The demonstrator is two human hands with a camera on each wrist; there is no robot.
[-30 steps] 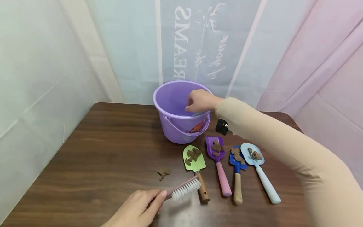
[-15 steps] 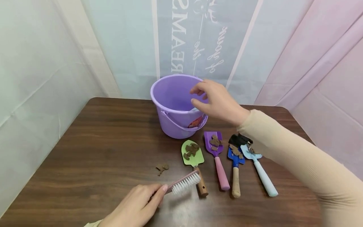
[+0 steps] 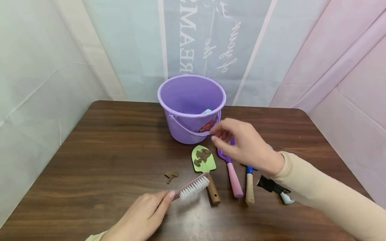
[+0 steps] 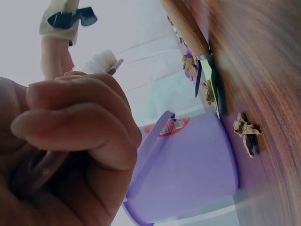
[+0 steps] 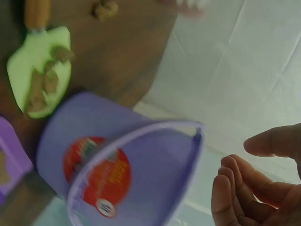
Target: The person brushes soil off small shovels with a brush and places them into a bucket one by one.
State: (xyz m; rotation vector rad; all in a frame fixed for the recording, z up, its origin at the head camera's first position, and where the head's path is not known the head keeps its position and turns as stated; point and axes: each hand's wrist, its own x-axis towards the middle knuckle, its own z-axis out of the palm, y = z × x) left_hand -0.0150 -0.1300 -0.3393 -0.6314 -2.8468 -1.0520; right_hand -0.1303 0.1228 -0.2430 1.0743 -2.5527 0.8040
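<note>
My left hand (image 3: 138, 214) grips a brush (image 3: 194, 188) with white bristles and a dull pink back, held over the table beside the green trowel's brown handle. My right hand (image 3: 245, 144) holds nothing, its fingers loosely bent and the thumb apart. It hovers in front of the purple bucket (image 3: 181, 129), overlapping the purple scoop (image 3: 235, 180) with its pink handle. Inside the bucket a light blue edge (image 3: 206, 111) shows. The green trowel (image 3: 208, 167) carries brown flakes (image 3: 202, 155). The blue trowel (image 3: 249, 190) and light blue trowel (image 3: 286, 198) are mostly hidden by my right arm.
A few loose brown flakes (image 3: 171, 175) lie on the dark wooden table (image 3: 105, 160), left of the green trowel. A black wrist device (image 3: 268, 184) hangs under my right sleeve. Pale curtains (image 3: 132, 50) with white lettering hang behind the table.
My right hand has come out of the bucket and moved toward me and to the right, its fingers loosening. The left hand stays nearly in place with the brush. The view has tilted slightly down.
</note>
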